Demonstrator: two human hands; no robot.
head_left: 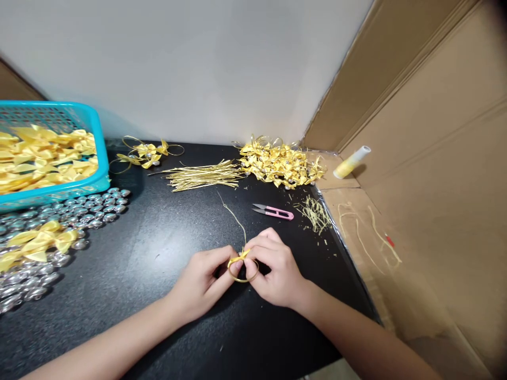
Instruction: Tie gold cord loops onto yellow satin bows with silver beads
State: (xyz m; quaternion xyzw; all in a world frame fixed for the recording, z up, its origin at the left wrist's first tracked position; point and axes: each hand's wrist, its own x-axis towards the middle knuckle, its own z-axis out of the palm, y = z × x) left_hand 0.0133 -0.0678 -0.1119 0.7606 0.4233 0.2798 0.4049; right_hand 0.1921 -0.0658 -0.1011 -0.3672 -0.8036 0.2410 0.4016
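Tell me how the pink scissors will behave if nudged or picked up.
The pink scissors will probably slide rather than roll, since they lie flat on the black table. Their slim build suggests little weight. The parted blades may close if squeezed.

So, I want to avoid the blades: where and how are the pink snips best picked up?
Probably by the pink handle, with the right hand coming from the right once free of the yellow bow. The snips lie flat on the black table, blades pointing left and handle toward the cardboard side.
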